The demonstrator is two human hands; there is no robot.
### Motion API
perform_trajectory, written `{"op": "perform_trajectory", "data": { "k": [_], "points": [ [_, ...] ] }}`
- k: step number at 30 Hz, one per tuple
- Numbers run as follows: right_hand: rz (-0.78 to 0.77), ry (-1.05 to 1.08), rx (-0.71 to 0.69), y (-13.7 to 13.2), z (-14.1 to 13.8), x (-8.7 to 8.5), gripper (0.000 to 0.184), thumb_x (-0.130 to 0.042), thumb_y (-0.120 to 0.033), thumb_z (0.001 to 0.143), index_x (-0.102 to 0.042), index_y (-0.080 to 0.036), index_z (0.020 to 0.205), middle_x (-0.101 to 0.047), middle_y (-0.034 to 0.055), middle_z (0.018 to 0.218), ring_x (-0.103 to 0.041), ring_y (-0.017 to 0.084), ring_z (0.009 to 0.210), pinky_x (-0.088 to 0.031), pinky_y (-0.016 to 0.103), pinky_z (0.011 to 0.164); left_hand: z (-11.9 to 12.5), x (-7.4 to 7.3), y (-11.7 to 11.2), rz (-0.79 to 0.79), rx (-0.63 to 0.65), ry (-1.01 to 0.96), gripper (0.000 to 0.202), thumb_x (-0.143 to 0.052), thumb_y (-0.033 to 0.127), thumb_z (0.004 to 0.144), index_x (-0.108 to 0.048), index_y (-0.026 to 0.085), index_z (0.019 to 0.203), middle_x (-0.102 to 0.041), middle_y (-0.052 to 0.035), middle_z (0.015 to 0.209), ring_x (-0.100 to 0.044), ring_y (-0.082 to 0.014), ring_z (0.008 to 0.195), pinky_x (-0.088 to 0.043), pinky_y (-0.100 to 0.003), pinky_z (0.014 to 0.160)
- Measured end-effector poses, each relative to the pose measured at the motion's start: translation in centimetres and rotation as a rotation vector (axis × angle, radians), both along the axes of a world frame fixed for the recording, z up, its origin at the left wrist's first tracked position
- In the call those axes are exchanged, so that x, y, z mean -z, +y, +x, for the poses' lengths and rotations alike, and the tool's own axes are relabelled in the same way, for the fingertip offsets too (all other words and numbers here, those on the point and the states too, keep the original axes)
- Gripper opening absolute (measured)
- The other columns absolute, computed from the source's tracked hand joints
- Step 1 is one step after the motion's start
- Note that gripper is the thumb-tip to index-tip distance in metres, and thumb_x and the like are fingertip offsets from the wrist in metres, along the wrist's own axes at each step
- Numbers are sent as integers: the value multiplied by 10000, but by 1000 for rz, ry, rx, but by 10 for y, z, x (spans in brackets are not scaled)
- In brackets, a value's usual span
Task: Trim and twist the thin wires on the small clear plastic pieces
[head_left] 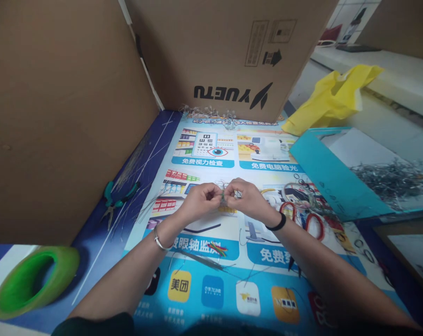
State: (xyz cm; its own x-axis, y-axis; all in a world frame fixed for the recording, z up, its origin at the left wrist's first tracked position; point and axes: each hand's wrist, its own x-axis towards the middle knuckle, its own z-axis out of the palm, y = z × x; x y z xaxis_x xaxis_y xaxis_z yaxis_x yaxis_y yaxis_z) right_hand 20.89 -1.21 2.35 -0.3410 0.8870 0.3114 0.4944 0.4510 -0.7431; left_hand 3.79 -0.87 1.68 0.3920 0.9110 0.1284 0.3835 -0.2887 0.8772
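Note:
My left hand (201,199) and my right hand (244,198) meet over the middle of a printed poster mat (211,289). Both pinch the same small greenish piece with thin wires (222,197) between their fingertips. The piece is too small to make out in detail. A silver bangle sits on my left wrist and a black band on my right. A few short coloured wire bits (217,248) and a thin metal tool (200,259) lie on the mat just below my hands.
Cardboard walls (57,116) stand at the left and a cardboard box (225,51) at the back. Teal pliers (114,200) and long wires lie left. A green tape roll (31,280), red-handled scissors (304,219), a blue tray with metal scraps (390,177) and a yellow bag (334,95) surround the mat.

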Motion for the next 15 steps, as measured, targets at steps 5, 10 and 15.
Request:
{"op": "perform_trajectory", "data": {
  "k": [5, 10, 15],
  "points": [
    [10, 4, -21, -1, -2, -1, 125, -535, -71, 627, -538, -191, 594, -545, -11, 618, -506, 133, 642, -412, 267, 622, -1, -4, 1, -8, 31, 6, 69, -487, 101, 647, -538, 142, 626, -501, 44, 589, -416, -63, 559, -316, -169, 523],
    [9, 5, -53, 0, -1, -1, 122, -542, -68, 629, -539, -188, 605, -548, -7, 631, -507, 137, 667, -407, 277, 652, -3, -7, 1, -73, 53, -15, 50, -504, 130, 666, -525, 141, 622, -471, 51, 567, -400, -53, 518, -309, -161, 485],
    [-28, 12, -62, 1, 1, -1, 116, -541, -83, 660, -543, -188, 610, -544, -13, 636, -512, 130, 674, -410, 268, 653, -5, -6, 1, -281, 64, -126, 88, -535, 228, 703, -540, 141, 694, -486, 45, 573, -428, -56, 473, -337, -166, 449]
  ]
}}
